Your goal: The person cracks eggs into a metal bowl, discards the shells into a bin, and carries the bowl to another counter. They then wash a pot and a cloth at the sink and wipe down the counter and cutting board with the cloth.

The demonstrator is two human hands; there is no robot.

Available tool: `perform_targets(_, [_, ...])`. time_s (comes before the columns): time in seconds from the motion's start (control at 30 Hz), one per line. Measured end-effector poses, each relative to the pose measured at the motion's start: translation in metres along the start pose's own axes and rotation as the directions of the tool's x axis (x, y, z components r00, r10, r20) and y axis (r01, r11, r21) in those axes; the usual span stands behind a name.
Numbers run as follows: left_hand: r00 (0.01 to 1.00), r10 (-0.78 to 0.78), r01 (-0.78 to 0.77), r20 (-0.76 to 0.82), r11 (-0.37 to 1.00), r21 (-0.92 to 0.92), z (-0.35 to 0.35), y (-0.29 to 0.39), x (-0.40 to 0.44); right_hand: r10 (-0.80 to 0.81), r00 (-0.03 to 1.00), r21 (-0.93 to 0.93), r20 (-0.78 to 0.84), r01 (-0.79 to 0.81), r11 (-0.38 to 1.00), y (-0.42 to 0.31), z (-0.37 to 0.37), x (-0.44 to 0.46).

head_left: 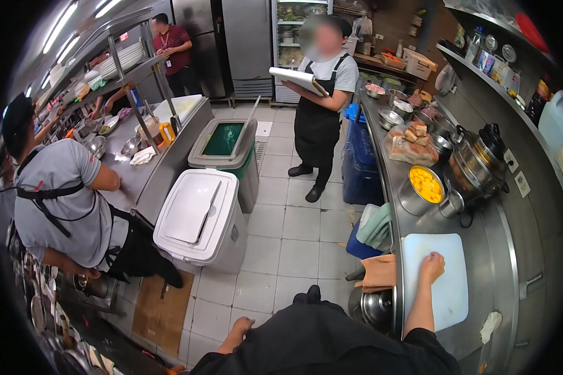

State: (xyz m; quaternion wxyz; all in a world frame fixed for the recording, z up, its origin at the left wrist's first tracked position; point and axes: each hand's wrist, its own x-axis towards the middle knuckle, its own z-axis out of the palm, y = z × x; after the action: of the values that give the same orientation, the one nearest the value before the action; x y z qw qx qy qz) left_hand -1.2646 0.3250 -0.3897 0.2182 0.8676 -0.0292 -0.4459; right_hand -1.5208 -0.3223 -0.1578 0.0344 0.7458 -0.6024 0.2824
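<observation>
My right hand rests on a white cutting board on the steel counter to my right. Its fingers are curled into a fist, and nothing shows in it. Low over the tiled floor, beside my dark apron, is my left hand, its fingers curled closed with nothing seen in them. Just beyond the board stand a steel pot of yellow pieces, which look like egg yolks, and a smaller metal container. A crumpled white cloth or glove lies right of the board.
Ahead, a person in a black apron holds a clipboard. A white lidded bin and a grey bin narrow the aisle. Another person works at the left counter. An orange towel hangs off my counter's edge.
</observation>
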Motion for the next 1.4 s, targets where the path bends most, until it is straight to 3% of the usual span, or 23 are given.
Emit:
perform_targets(0.47, [0.993, -0.025, 0.018, 0.116, 0.998, 0.058, 0.008, -0.017, 0.028, 0.015, 1.000, -0.024, 0.003, -0.014, 1.000, 0.005, 0.006, 0.000])
perform_targets(0.57, [0.977, 0.151, -0.171, 0.149, 0.976, 0.131, 0.020, -0.035, 0.046, 0.004, 1.000, -0.015, 0.006, -0.003, 1.000, 0.006, 0.005, 0.001])
perform_targets(0.63, [0.993, -0.029, 0.022, 0.116, 0.998, 0.061, 0.008, -0.014, 0.030, 0.010, 1.000, -0.036, 0.015, -0.009, 0.999, 0.006, 0.007, 0.002])
perform_targets(0.83, [0.991, -0.063, 0.064, 0.121, 0.998, -0.004, 0.002, -0.007, 0.032, -0.018, 1.000, -0.001, -0.023, 0.018, 1.000, 0.010, 0.011, 0.002])
perform_targets(1.03, [0.988, 0.148, -0.144, -0.037, 0.985, 0.092, 0.002, -0.008, 0.023, -0.008, 0.999, -0.024, -0.035, 0.007, 1.000, 0.007, 0.011, 0.001])
perform_targets(1.13, [0.993, 0.098, -0.101, 0.059, 0.994, 0.046, -0.003, -0.002, 0.022, 0.007, 1.000, -0.039, -0.027, -0.008, 0.999, 0.006, 0.008, 0.000])
perform_targets(1.4, [0.994, 0.104, -0.105, 0.012, 0.992, 0.068, -0.015, 0.010, 0.043, 0.005, 1.000, -0.021, -0.026, -0.005, 1.000, 0.000, 0.004, 0.004])
